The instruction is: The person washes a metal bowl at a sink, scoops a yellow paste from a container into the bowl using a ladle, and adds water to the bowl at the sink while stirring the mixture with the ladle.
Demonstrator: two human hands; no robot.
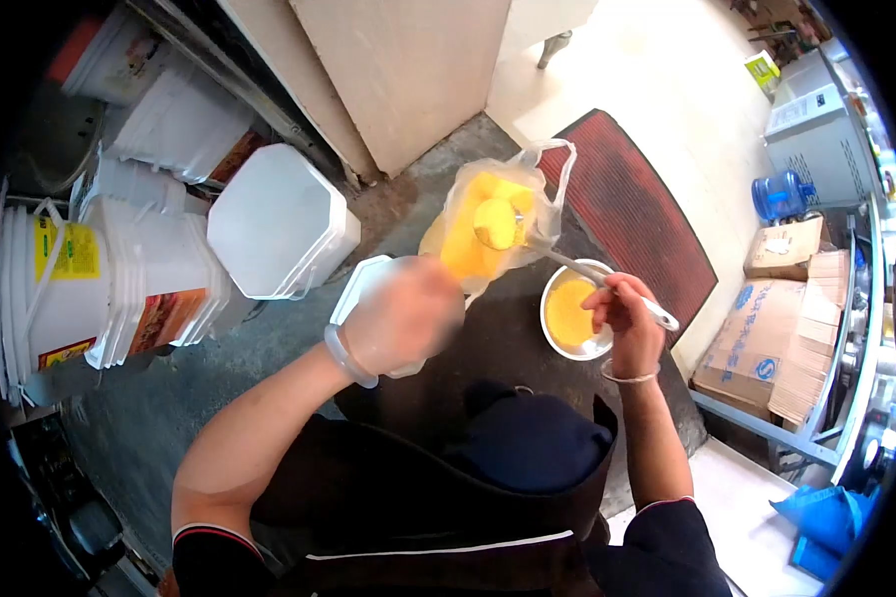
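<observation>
a ladle (575, 265) of yellow grain (468, 249) at a plastic bag (540, 204), upper centre of the frame
the right hand (627, 313) grips the ladle's handle; the left hand (408, 308), blurred beside the bag, may be open or closed, i cannot tell. keeping the ladle level and the bag's mouth wide should limit spills, the white bowl (592, 350) sitting near, right of centre.

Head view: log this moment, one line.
right hand: holding loaded ladle; left hand: blurred, grip unclear; bag: yellow contents; white bowl: yellow contents
</observation>
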